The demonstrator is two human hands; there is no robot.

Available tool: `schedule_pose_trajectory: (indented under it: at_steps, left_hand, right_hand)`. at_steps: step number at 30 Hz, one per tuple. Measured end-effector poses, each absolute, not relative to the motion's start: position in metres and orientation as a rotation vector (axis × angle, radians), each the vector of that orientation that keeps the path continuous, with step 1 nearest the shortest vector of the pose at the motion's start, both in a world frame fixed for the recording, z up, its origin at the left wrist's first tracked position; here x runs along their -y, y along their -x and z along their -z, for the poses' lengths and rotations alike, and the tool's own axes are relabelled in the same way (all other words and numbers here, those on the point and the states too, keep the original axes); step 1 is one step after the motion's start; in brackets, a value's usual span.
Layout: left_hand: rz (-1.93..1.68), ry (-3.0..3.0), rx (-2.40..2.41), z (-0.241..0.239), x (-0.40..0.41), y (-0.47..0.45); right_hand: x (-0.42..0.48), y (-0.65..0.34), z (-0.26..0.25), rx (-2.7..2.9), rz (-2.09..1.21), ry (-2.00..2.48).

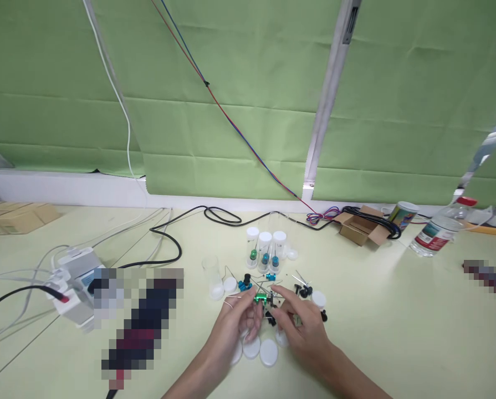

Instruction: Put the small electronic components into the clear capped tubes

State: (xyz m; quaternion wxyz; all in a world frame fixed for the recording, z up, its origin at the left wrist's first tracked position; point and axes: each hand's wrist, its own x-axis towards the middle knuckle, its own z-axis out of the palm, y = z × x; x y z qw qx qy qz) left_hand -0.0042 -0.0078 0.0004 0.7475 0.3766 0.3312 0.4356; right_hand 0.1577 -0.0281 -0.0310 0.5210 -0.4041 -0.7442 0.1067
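My left hand [240, 317] pinches a shiny green metal cylinder [261, 298] between thumb and fingers; a thin metal wire runs out beside the thumb. At the cylinder's right end sits a small black part [271, 299]. The thumb and index finger of my right hand [306, 324] close on this black part from both sides. Around the hands lie blue metal cylinders [271, 276], thin bent wires and black knob-like pieces [303, 290]. White round caps [268, 353] lie below the hands, partly covered by them.
Three capped clear vials [265, 252] stand behind the hands, with green or blue parts inside. An uncapped clear tube [210, 272] is to their left. Farther out are a power strip [79, 285], a cardboard box [362, 226], a can [402, 215], a water bottle [439, 230] and a black cable [177, 244].
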Motion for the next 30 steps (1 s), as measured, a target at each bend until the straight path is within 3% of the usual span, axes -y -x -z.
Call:
schedule_pose_trajectory:
  at_steps: [30]
  left_hand:
    - [-0.839,-1.159,-0.808,-0.005,0.019,0.005]
  right_hand:
    - [0.027,-0.158,0.021,1.743,-0.226,0.987]
